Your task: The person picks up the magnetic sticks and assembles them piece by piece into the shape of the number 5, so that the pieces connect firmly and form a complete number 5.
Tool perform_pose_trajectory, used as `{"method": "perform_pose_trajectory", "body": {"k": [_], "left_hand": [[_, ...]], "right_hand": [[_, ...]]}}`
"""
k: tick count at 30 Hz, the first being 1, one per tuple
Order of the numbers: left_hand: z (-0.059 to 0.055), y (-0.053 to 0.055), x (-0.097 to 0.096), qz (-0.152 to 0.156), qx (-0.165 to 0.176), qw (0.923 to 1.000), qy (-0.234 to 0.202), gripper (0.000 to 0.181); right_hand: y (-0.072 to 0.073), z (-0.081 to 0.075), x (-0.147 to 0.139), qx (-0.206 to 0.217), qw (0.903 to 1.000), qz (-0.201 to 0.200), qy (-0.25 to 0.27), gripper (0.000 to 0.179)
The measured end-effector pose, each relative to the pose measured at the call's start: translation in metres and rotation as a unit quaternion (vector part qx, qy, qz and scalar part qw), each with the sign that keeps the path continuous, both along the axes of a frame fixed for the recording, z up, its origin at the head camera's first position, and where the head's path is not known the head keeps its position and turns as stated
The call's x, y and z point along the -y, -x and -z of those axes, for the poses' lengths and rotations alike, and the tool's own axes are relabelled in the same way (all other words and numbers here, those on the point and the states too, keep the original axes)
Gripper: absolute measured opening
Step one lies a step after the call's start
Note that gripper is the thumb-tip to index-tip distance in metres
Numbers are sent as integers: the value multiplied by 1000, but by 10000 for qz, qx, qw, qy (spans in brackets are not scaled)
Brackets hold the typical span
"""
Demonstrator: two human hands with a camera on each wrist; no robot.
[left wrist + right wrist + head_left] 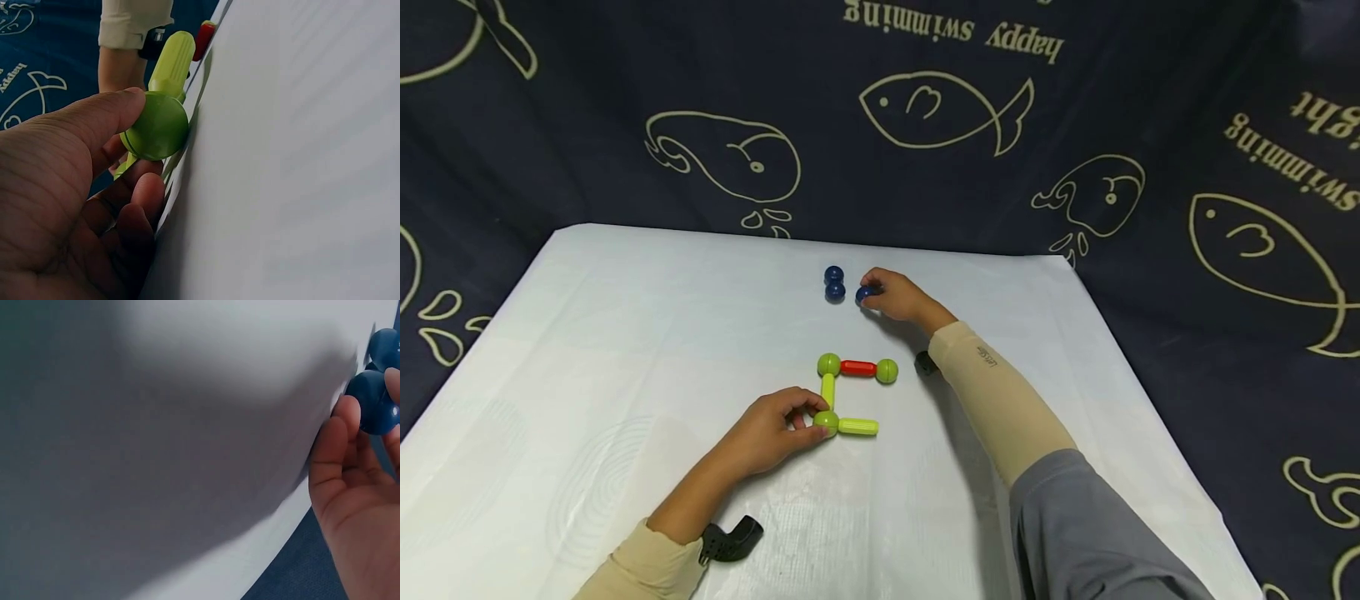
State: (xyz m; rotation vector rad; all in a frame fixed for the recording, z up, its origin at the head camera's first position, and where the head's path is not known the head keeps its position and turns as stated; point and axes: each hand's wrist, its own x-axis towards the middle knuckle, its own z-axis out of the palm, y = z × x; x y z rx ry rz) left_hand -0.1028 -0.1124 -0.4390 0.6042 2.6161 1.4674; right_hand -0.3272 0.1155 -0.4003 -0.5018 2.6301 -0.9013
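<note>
My left hand [772, 432] pinches a green ball [825, 423] between thumb and fingers; the left wrist view shows the thumb on top of this ball [159, 127]. Two yellow-green rods join it: one rod [827, 390] leads away to a second green ball [829, 364], the other rod [858, 427] points right with a free end. From the second ball a red rod [858, 368] runs right to a third green ball [887, 371]. Farther back, my right hand [898, 297] holds a blue ball [863, 295] in its fingertips, beside two more blue balls [835, 291] on the table.
A white sheet covers the table [700, 333]. Behind and to the right hangs a dark blue cloth [925, 192] with fish drawings and lettering. A black wrist device [732, 540] sits at my left wrist, and another dark piece [926, 362] shows under the right forearm.
</note>
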Motion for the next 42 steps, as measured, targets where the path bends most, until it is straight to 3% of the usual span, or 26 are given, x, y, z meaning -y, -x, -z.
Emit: {"method": "perform_pose_trajectory", "body": {"k": [8, 18, 29, 42], "left_hand": [[1, 1, 0, 7, -18, 10000, 23, 23], [0, 1, -1, -23, -19, 10000, 64, 24], [0, -2, -1, -69, 58, 9999, 108, 22], [1, -2, 0, -49, 29, 10000, 70, 22]], "right_hand": [[-10, -1, -5, 269, 9981, 138, 538, 30], [-42, -21, -18, 331, 9926, 38, 1168, 38], [-94, -23, -58, 445, 9792, 344, 1949, 30], [-168, -9, -71, 889, 9734, 44, 2110, 30]]}}
